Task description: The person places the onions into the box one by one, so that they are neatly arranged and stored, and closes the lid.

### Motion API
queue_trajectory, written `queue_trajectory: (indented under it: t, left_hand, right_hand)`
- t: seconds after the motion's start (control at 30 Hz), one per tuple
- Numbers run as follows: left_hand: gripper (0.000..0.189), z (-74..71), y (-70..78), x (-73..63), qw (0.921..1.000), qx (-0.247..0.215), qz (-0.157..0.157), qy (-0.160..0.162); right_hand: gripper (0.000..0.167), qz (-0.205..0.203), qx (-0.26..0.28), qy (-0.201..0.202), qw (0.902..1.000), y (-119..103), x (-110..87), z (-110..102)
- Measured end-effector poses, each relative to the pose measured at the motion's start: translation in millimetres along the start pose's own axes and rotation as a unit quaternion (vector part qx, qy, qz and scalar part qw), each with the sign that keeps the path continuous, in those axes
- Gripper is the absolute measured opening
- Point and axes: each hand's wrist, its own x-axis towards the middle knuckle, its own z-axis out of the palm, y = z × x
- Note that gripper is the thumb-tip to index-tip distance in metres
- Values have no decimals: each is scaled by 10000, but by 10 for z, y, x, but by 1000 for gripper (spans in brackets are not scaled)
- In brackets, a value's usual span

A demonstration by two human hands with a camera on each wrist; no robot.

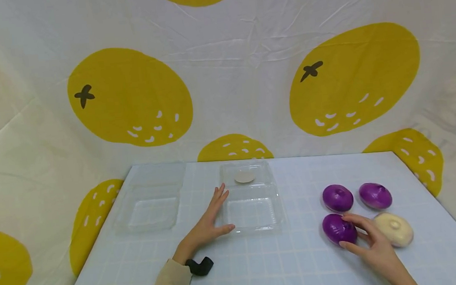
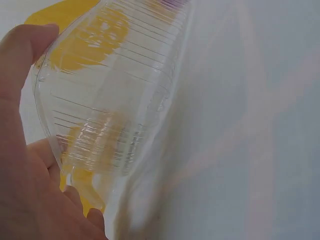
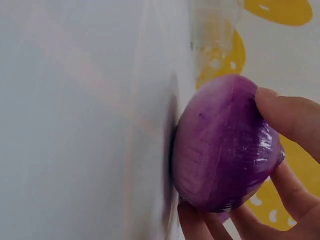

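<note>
My right hand (image 1: 373,249) grips the nearest purple onion (image 1: 338,228), with thumb and fingers on opposite sides of it. In the right wrist view this onion (image 3: 222,145) sits at the tabletop, its tip toward the palm. My left hand (image 1: 206,223) is spread at the left side of a clear plastic clamshell box (image 1: 253,212), whose lid lies open at the back. The left wrist view shows the thumb and fingers touching the rim of the clear box (image 2: 105,85). Two more purple onions (image 1: 338,198) lie behind the gripped one.
A cream-coloured round item (image 1: 394,229) with a central knob lies right of the gripped onion. Another open clear box (image 1: 150,212) stands at the left. A whitish oval (image 1: 245,176) shows at the middle box's lid. A patterned curtain (image 1: 239,82) hangs behind the table (image 1: 263,266).
</note>
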Motion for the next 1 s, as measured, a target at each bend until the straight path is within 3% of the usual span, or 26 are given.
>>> queue_trajectory:
  t: [0.13,0.2,0.43,0.7,1.0]
  left_hand:
    - [91,-7,-25,-8,10000,16,-59,-56]
    - [93,12,-139,-15,9999,102,-56,-41]
    - [95,-11,-133,-24,9994,164,163,276]
    - [96,-11,-102,-21,9978,65,238,613]
    - [94,9,-106,-7,9966,0,426,701]
  right_hand:
    - [65,30,137,-99,9999,30,-6,16]
    - [66,63,202,-132,9997,35,-10,23]
    - [69,289,254,-265,9989,21,-6,33]
    - [67,213,196,-380,9989,-20,35,18]
    - [66,301,-77,-531,9981,-80,85,-6]
